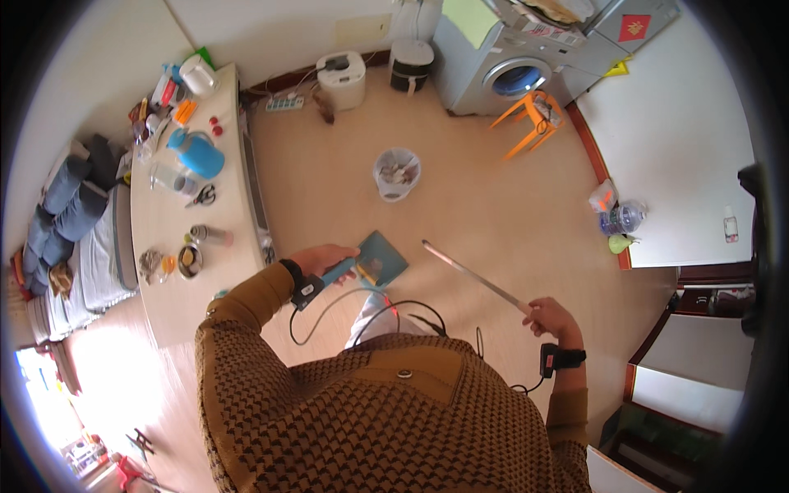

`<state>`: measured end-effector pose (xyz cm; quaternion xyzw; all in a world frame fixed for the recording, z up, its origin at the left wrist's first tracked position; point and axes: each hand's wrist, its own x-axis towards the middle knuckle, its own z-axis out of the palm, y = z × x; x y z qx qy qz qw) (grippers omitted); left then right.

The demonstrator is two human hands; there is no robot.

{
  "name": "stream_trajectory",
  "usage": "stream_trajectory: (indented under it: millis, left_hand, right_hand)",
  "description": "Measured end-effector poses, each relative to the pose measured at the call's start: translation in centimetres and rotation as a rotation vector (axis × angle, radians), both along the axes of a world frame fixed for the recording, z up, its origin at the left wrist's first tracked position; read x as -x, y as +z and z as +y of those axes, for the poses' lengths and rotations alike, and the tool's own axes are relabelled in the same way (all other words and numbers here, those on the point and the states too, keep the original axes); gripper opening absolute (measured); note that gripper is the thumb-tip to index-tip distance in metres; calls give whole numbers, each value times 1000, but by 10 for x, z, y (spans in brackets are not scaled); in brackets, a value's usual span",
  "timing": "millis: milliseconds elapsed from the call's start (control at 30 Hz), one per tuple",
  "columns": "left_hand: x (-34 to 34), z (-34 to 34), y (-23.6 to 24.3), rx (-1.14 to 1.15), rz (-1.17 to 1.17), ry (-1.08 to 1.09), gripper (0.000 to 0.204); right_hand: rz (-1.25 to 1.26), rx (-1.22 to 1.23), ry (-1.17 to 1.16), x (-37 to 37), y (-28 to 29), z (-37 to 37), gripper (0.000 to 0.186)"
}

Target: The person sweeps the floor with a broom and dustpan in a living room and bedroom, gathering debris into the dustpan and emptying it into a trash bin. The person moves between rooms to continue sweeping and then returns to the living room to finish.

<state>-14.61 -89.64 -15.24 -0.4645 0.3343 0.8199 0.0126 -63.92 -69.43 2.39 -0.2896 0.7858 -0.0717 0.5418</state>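
My left hand (319, 261) is closed around the blue handle of a teal dustpan (385, 253), held out in front of me above the floor. Something yellowish shows in the dustpan close to its handle, too blurred to name. In my right hand (549, 317) is one end of a long, thin, pale stick (477, 279), its other end pointing forward and left. The stick and the dustpan are apart. Farther ahead on the floor stands a waste bin (384, 182) with a whitish liner and crumpled waste inside.
To the left a long table (238, 271) bears a blue jug (201, 156), scissors (204, 195) and several cups. At the back are a washing machine (468, 70) and an orange stool (530, 111). A large water bottle (623, 218) stands on the right. Cables hang before me.
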Motion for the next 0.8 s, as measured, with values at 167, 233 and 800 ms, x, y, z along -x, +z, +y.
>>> stream_trajectory:
  millis: [167,233,800]
  left_hand:
    - [7,29,-2,54,110,232,36]
    - [16,39,-2,12,91,297,37]
    - [79,65,-45,-511,493,430,77]
  right_hand:
    - [-178,23,-47,-44,1,-47,23]
    - [-339,29,-61,-60,5,-65,23]
    - [-317,-42,444,-226,-22,-169,27]
